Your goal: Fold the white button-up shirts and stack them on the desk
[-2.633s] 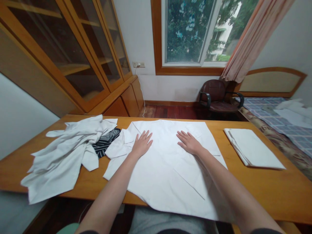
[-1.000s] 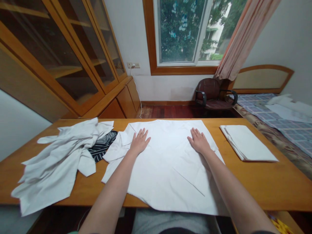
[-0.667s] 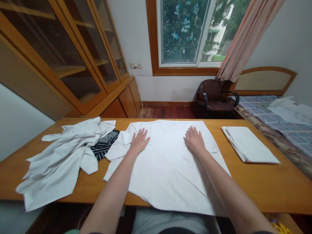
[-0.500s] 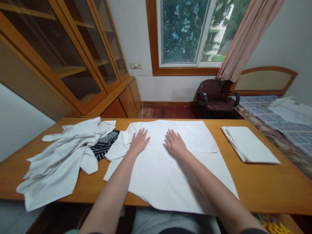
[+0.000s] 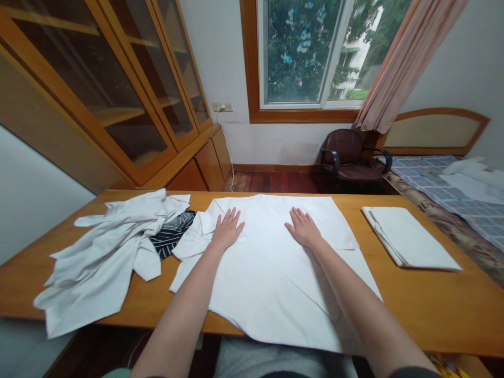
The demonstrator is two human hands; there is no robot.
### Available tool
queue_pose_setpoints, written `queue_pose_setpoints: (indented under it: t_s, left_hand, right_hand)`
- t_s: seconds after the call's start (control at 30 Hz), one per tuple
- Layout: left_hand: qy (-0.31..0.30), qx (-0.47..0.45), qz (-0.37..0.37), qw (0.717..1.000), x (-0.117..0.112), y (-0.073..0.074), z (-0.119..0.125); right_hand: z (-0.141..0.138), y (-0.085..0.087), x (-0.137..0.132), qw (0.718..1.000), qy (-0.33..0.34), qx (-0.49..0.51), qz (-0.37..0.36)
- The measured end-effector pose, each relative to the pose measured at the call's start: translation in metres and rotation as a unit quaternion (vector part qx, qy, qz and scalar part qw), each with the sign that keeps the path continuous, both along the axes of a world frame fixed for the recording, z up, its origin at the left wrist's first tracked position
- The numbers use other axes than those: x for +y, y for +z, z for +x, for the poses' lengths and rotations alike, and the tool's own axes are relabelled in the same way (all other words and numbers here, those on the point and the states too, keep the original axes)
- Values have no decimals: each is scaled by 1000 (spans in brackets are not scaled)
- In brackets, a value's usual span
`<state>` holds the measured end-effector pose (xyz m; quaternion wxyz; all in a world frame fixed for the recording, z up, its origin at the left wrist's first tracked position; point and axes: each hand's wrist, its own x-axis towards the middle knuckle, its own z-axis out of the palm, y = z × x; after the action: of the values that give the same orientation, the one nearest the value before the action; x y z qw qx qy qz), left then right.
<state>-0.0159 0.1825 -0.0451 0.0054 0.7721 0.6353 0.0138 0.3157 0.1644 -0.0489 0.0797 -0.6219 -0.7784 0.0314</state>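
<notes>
A white garment (image 5: 255, 283), which looks like a coat or shirt, lies spread over the middle of the table, its lower edge hanging past the near side. Flat on its left upper part rests my left hand (image 5: 228, 229), fingers spread. My right hand (image 5: 303, 226) lies palm down on the upper right part, with its fingers stretched out and the thumb apart. Neither hand grips the cloth. A pocket-like seam shows near my right forearm, and part of the cloth is hidden under both arms.
On the wooden table (image 5: 425, 310), a crumpled pile of white clothes (image 5: 102, 262) lies left, beside a black striped cloth (image 5: 171, 233). A folded white garment (image 5: 409, 236) sits at the right. Beyond are a glass-door cabinet (image 5: 157, 142), a chair (image 5: 346, 155) and a bed (image 5: 441, 184).
My right hand has slid to the right across the white garment. My left hand stays at nearly the same spot on the cloth. The view has shifted slightly.
</notes>
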Motion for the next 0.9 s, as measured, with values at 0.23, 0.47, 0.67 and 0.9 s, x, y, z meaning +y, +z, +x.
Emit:
queue_pose_setpoints:
  t_s: [0.23, 0.47, 0.67, 0.9]
  left_hand:
    - [0, -1, -3, 1000, 0, 1, 0]
    - [-7, -3, -8, 1000, 1, 10, 13]
    - [-93, -22, 4, 995, 16, 20, 63]
    - [-80, -24, -15, 996, 56, 2, 89]
  right_hand:
    - [74, -8, 8, 993, -113, -30, -21]
    - [84, -12, 2, 992, -124, -30, -2]
    - [84, -13, 1, 993, -118, -27, 1]
    - [90, -14, -2, 994, -102, -30, 7]
